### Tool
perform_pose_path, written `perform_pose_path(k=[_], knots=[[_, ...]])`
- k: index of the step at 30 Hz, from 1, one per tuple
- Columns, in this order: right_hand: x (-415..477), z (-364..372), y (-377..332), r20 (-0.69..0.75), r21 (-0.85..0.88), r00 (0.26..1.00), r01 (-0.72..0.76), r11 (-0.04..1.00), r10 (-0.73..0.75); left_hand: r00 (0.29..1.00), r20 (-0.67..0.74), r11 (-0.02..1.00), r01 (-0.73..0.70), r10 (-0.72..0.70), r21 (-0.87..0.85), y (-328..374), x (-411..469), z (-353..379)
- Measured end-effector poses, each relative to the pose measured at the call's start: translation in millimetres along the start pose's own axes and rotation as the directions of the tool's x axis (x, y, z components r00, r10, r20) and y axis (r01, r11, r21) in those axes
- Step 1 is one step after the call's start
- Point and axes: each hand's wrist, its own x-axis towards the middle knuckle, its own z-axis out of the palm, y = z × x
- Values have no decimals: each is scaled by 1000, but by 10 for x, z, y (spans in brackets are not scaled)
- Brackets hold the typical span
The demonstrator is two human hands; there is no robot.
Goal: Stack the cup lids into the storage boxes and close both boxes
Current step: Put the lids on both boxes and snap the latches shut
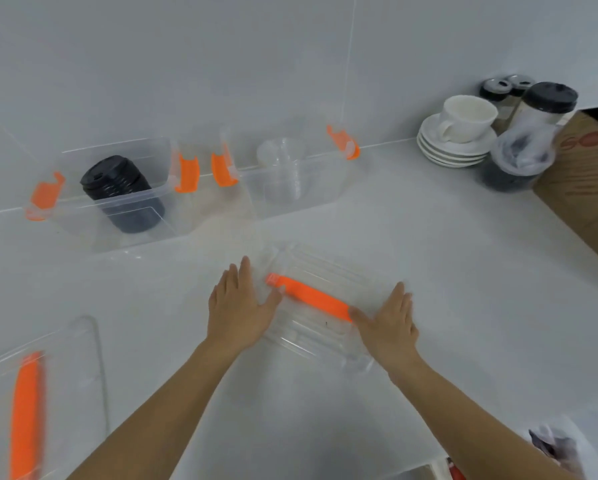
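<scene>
The person is resting both hands on a clear box cover [325, 306] that is lying flat on the white counter [446, 271], near the front edge. The left hand [238, 306] is lying spread, fingers extended, against the cover's left short side; the right hand [387, 320] is lying the same way against its right short side, thumb touching the end of the orange handle [311, 296] that is running across the top. Neither hand is curled around anything: both are lying open, palms down, flanking the cover rather than clasping it.

Further back, two clear storage boxes are standing uncovered against the wall. The left box [117, 202] is holding a leaning stack of black cup lids [120, 188]; the right box [290, 181] is holding what looks like a stack of clear lids [283, 161], hard to make out. Orange latches are hanging open on both. A second cover [48, 375] is lying at the lower left, blurred.

The cover is probably light, thin and somewhat flexible, and its smooth plastic is likely to be slippery under flat palms. Pinching the two short edges, or hooking fingers under the orange handle, is looking like the surest hold; lifting by one corner risks it bowing. A cup and saucers [460, 133] are sitting well apart at the right
</scene>
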Motion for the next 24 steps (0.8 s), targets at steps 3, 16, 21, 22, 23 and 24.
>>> perform_pose_path(k=[3, 16, 21, 22, 23, 24], knots=[[-154, 15, -9, 45, 139, 998, -49, 989, 44, 995, 83, 995, 64, -57, -76, 55, 55, 49], [-158, -3, -125, 51, 758, 984, -149, 636, 170, 963, 57, 781, 249, -264, -572, 22, 115, -162], [-60, -54, -164, 98, 800, 980, -183, 572, 176, 933, 63, 563, 267, -355, -782, -160, 190, -268], [-52, -72, -193, 83, 806, 980, -173, 565, 182, 931, 74, 537, 269, -356, -799, -170, 190, -279], [-39, -91, -227, 56, 810, 982, -149, 567, 178, 930, 78, 514, 268, -360, -815, -180, 188, -290], [-30, -112, -265, 26, 807, 987, -116, 579, 162, 928, 82, 495, 267, -363, -827, -181, 179, -306]])
